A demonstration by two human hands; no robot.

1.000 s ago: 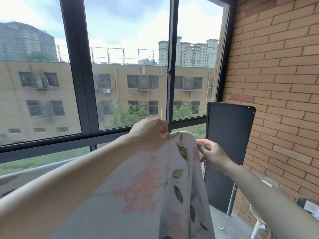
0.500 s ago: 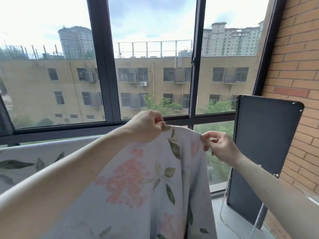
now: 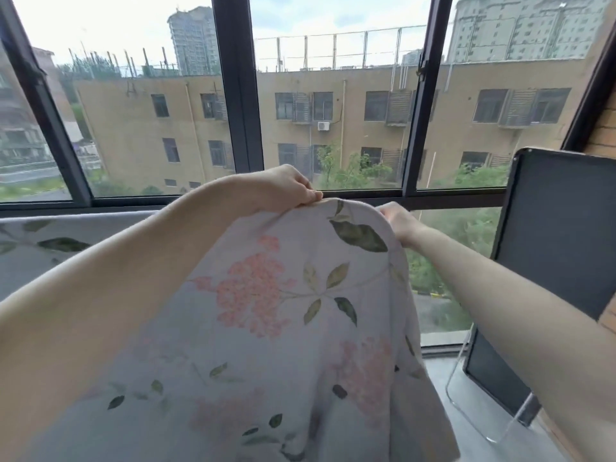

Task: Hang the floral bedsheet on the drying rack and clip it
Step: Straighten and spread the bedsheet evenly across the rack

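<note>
Cotton floral bedsheet (image 3: 266,311) was pinched at its top edge by left hand (image 3: 283,188) and right hand (image 3: 398,221), probably spreading it for clipping.

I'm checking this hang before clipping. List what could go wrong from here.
1. No clip is visible; the floral bedsheet stays up only by the left hand and right hand pinching its top edge, so letting go may let it slide.
2. The cloth's right edge hangs close to the dark panel and could snag there.
</note>
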